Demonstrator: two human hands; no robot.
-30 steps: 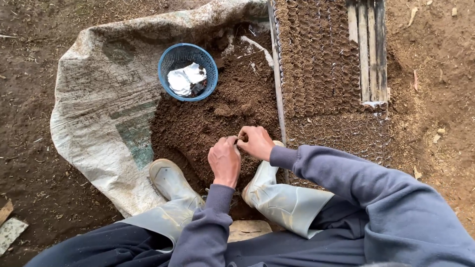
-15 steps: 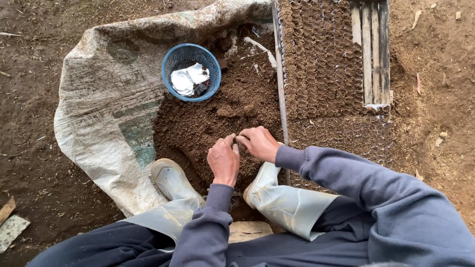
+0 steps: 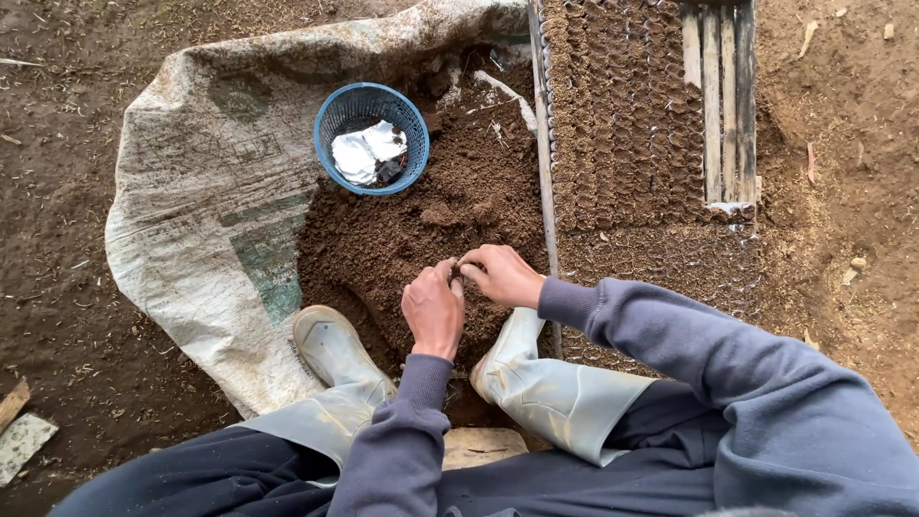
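Observation:
My left hand (image 3: pixel 434 309) and my right hand (image 3: pixel 501 275) meet over a heap of dark soil (image 3: pixel 402 239) spread on a pale woven sack (image 3: pixel 201 211). The fingertips of both hands pinch together around something small and dark; what it is stays hidden between the fingers. Both sleeves are grey-blue. My two pale rubber boots (image 3: pixel 335 349) rest on the sack on either side of the hands.
A blue mesh basket (image 3: pixel 330 120) with crumpled white pieces inside stands on the sack beyond the soil. To the right lies a bed of several small soil-filled pots (image 3: pixel 622 124) with wooden slats (image 3: pixel 718 105). Bare earth surrounds everything; a board scrap (image 3: pixel 19 440) lies bottom left.
The hands have stayed together over the soil, with only small finger movements. The view has shifted slightly.

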